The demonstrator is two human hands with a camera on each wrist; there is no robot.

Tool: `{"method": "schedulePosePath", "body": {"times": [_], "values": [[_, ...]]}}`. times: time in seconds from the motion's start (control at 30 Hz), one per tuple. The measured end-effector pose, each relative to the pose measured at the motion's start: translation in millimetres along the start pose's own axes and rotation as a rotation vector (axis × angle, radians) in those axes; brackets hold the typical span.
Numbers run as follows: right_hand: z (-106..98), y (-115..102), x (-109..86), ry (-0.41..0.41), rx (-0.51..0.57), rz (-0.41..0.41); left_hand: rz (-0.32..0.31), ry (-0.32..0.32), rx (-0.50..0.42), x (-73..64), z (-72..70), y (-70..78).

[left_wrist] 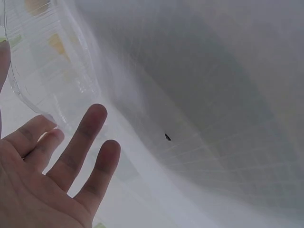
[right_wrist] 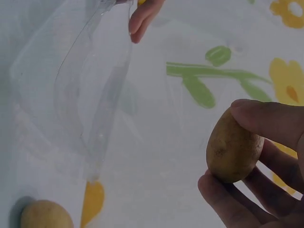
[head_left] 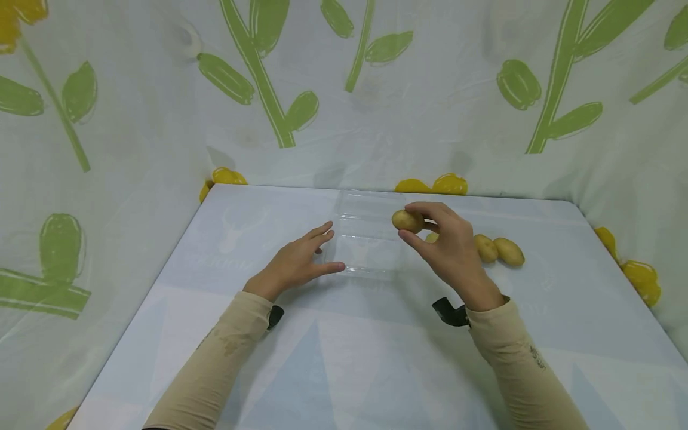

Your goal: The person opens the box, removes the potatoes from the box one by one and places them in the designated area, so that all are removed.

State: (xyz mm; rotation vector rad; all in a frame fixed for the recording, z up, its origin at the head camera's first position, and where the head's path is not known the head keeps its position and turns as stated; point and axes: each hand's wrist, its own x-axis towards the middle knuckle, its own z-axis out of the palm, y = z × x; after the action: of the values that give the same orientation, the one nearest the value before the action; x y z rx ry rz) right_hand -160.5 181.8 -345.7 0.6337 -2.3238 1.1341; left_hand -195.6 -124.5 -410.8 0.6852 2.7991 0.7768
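Observation:
Between thumb and fingers, my right hand (head_left: pixel 448 245) pinches a small yellow-brown potato (head_left: pixel 407 221), held up over the right side of a clear plastic tray (head_left: pixel 371 254). The right wrist view shows the same potato (right_wrist: pixel 235 147) with fingertips on both sides of it. My left hand (head_left: pixel 295 260) is at the tray's left edge, fingers spread and nothing in its grasp. In the left wrist view, its fingers (left_wrist: pixel 78 142) lie extended beside the transparent tray (left_wrist: pixel 47 71).
Two potatoes (head_left: pixel 498 251) lie side by side on the table right of my right hand. Another potato (head_left: pixel 432 237) shows partly behind that hand. A white table (head_left: pixel 301 370) spreads underneath, with a flower-printed curtain (head_left: pixel 376 119) behind its far edge.

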Motion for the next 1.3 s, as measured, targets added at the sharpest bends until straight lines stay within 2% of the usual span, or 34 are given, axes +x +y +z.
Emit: {"method": "schedulePosePath", "body": {"times": [0.2,0.37,0.57,0.7,1.1,1.3], "values": [[-20.0,12.3,-14.2,0.045,-0.047,0.053,0.0,0.009,-0.008,-0.8,1.0,0.3],[-37.2,22.8,-25.8,0.085,-0.111,0.05,-0.005,0.013,-0.014,-0.9,1.1,0.3],[-52.1,36.1,-38.8,0.155,-0.119,0.045,-0.021,0.0,-0.015,-0.8,0.5,0.6],[-63.1,45.8,-45.9,0.197,-0.11,0.07,-0.024,-0.006,-0.014,-0.2,0.7,0.6],[-102.6,75.2,-61.9,0.267,-0.107,0.315,-0.025,-0.002,-0.027,-0.4,1.7,-0.7],[-121.3,92.6,-69.0,0.284,-0.157,0.451,-0.031,-0.008,-0.03,-0.4,2.2,-0.9]]}}
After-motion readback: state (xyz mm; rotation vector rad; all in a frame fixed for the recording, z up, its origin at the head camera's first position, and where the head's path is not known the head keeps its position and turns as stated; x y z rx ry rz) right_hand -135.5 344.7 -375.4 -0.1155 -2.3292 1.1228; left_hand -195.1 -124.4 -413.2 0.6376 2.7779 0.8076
